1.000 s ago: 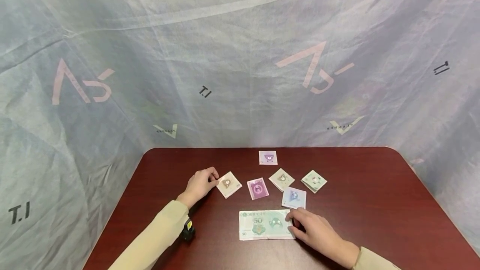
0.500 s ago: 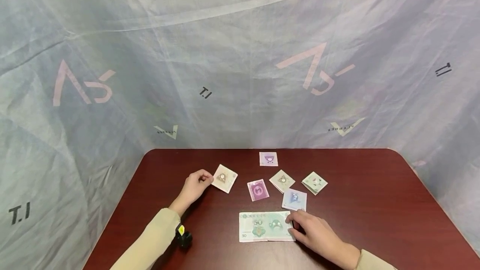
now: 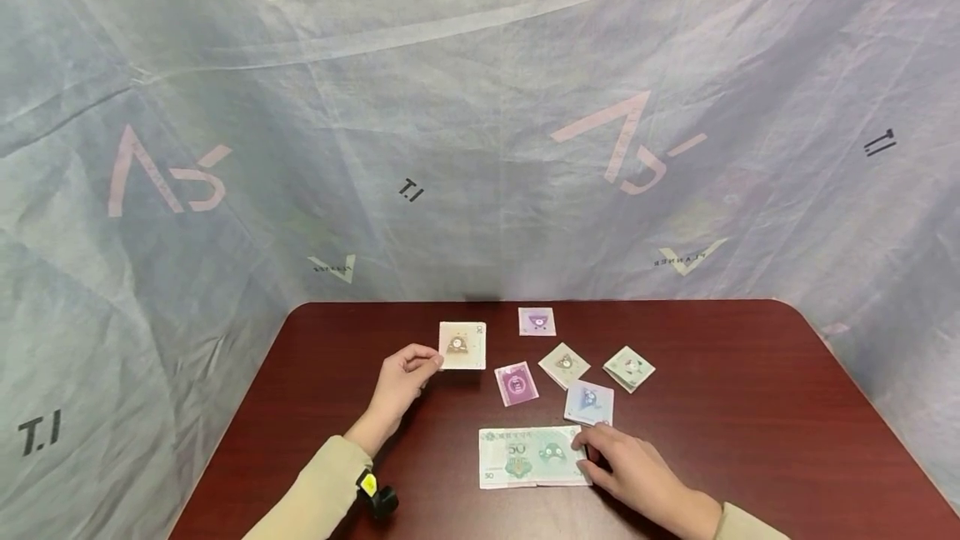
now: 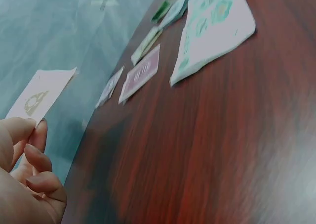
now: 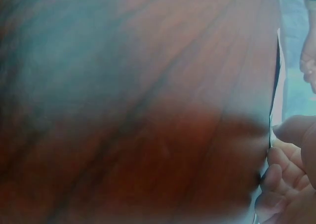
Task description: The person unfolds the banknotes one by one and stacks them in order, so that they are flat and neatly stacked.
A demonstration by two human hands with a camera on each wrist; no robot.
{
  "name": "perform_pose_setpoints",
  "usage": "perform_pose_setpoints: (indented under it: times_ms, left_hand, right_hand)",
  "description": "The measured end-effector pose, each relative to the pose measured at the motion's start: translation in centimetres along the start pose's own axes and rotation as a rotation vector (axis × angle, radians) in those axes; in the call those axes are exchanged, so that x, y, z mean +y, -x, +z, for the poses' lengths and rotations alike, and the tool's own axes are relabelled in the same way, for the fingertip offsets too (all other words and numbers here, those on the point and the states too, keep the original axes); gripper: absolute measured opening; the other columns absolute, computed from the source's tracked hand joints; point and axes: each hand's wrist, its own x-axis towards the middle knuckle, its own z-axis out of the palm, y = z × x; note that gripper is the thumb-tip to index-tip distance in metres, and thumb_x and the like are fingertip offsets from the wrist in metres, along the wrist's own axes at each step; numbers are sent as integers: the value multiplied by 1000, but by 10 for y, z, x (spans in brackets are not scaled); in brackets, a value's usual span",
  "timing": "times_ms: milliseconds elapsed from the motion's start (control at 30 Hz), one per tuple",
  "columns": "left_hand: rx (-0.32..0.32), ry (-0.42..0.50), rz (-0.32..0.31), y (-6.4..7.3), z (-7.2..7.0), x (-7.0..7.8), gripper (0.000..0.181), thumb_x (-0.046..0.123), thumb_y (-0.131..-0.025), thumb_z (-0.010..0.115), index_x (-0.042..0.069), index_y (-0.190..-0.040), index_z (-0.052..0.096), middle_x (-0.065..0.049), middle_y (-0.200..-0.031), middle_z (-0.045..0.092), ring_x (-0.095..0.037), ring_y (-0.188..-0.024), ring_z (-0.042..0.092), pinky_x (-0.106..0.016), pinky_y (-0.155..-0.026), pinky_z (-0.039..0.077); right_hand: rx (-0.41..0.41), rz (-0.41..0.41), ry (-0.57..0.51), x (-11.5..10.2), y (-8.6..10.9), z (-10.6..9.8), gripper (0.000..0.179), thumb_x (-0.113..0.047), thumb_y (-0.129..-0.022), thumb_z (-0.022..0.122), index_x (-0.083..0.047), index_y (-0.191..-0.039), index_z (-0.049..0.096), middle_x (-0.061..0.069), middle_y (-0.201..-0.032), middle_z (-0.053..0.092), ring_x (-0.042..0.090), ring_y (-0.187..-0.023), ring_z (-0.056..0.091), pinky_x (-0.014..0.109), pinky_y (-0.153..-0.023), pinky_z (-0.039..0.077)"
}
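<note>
Between thumb and index finger, my left hand pinches a square folded tan banknote by its lower left corner. In the left wrist view that folded note is held up clear of the dark red table. My right hand pinches the right end of a green banknote marked 50, which lies lengthwise near the front. A folded blue note is just beyond the right fingertips. A folded magenta note lies to the right of the left hand.
Farther back lie a folded purple note, a folded yellowish note and a folded green note. Behind the table hangs a grey printed cloth. A black wrist device sits on the left sleeve.
My left hand first drew the folded tan note leftward, then raised it and turned it upright while moving back to the right. The right hand stays at the green note's end.
</note>
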Motion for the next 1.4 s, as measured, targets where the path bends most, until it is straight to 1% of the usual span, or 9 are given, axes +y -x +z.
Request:
perform_pose_setpoints:
  times_ms: [167,400,667,833,933,1033,1200,1267,1400]
  left_hand:
    - [-47,34,3,12,14,3,14,12,-93,77,0,-100,73,-6,-80,73,-7,-60,47,-21,-52,36]
    - [-101,62,10,27,31,5,15,14,-93,79,1,-99,73,-6,-79,72,-8,-60,45,-22,-53,36]
    - [-151,53,0,41,44,-2,18,13,-92,79,-2,-99,73,-3,-75,69,-7,-58,44,-21,-54,37]
    - [-189,74,11,46,50,-4,19,12,-92,79,-5,-99,73,-6,-76,71,-6,-57,43,-20,-52,34]
    - [-197,75,9,49,54,-4,19,11,-91,80,-5,-98,73,-10,-78,73,-6,-56,44,-20,-52,33]
    - [-203,68,8,51,58,-5,19,12,-91,80,-5,-98,74,-13,-80,74,-6,-57,45,-20,-52,34]
    - [-226,62,17,53,65,-5,18,12,-91,80,-4,-98,75,-14,-80,73,-6,-57,45,-19,-52,35]
    - [-232,63,17,54,66,-5,17,11,-91,80,-4,-98,75,-11,-79,72,-6,-57,45,-19,-52,35]
    - [-236,67,16,58,69,-6,17,10,-91,80,-5,-98,75,-7,-79,73,-5,-58,47,-19,-52,36]
  right_hand:
    - [-4,-1,2,-1,0,-1,28,-15,-84,85,-26,-100,65,-21,-82,47,-7,-68,40,20,-54,36]
    - [4,-19,26,-2,-2,-2,28,-15,-83,85,-25,-100,65,-21,-82,47,-7,-67,40,20,-54,36]
    - [-16,-24,48,-3,1,-1,28,-19,-83,86,-26,-100,65,-21,-82,47,-7,-68,40,20,-54,36]
    - [22,-79,74,-7,-1,-4,26,-20,-82,86,-27,-98,67,-21,-83,51,-7,-68,43,21,-54,39]
    - [76,-114,83,-10,-9,-8,23,-17,-83,85,-25,-97,69,-20,-84,57,-7,-70,48,21,-56,43]
    - [132,-108,59,-11,-21,-16,20,-13,-84,83,-24,-96,71,-19,-88,64,-7,-73,53,20,-59,46]
    - [194,-35,-12,-11,-45,-29,16,-11,-87,81,-22,-96,73,-18,-91,68,-4,-70,53,17,-61,44]
    - [215,-7,-18,-14,-53,-32,14,-12,-89,80,-22,-97,74,-19,-91,67,-1,-67,53,18,-60,43]
    - [254,36,-21,-20,-65,-33,16,-13,-89,81,-22,-100,73,-18,-88,66,-4,-65,50,21,-58,43]
